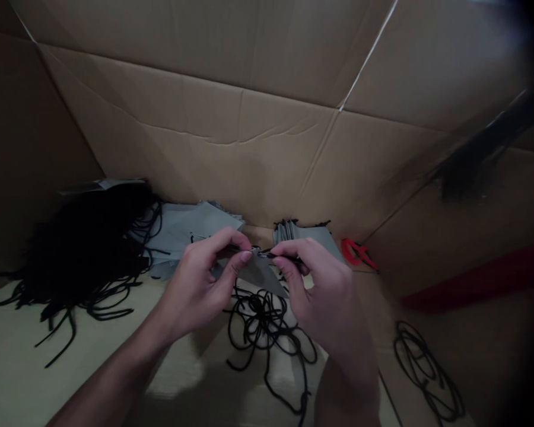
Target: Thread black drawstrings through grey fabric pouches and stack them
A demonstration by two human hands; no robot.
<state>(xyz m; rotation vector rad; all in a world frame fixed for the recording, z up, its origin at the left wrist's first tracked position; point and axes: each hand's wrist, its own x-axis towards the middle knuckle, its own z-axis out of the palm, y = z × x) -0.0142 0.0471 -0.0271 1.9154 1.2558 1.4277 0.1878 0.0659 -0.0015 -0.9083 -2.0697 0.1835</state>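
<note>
My left hand (pixel 214 267) pinches the top corner of a grey flat piece (pixel 263 277) between thumb and index finger. My right hand (pixel 317 279) is closed around a thin dark tool with a shiny metal tip (pixel 264 255), which meets that corner; its exact kind is hidden by the fingers. The grey piece hangs at a slant between both hands. Below it, a loose tangle of black cord (pixel 260 320) lies on the pale work surface (pixel 182 379), with one long end trailing toward me.
At left is a large heap of black cords (pixel 89 243). Grey sheets (pixel 191 220) are stacked beside it, and another grey stack with black cord ends (pixel 309 233) stands behind my right hand. Red-handled scissors (pixel 356 252) and a cord coil (pixel 427 370) lie right. Cardboard walls (pixel 231 118) surround everything.
</note>
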